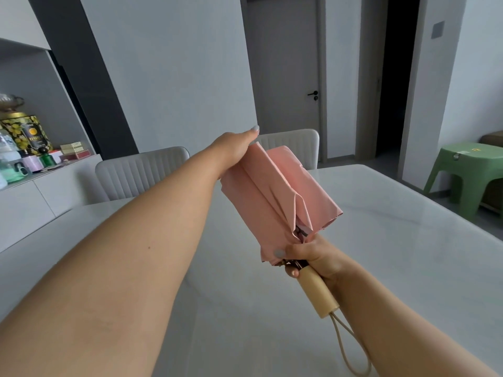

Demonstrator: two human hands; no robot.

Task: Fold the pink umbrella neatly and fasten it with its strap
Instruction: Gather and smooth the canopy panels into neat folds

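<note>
The pink umbrella [275,197] is collapsed and held in the air above the white table [394,254], its canopy pointing away from me in loose flat folds. My right hand [313,257] grips it where the canopy meets the pale wooden handle [318,292], thumb pressed on the fabric edge. A beige cord loop [351,346] hangs from the handle's end. My left hand [236,148] holds the far top end of the canopy, fingers hidden behind the fabric. The fastening strap is not visible.
Two grey ribbed chairs [141,172] stand at the table's far side. A sideboard [35,186] at the left carries tins, cups and boxes. A green plastic stool [465,175] is at the right. A closed grey door [288,77] lies straight ahead.
</note>
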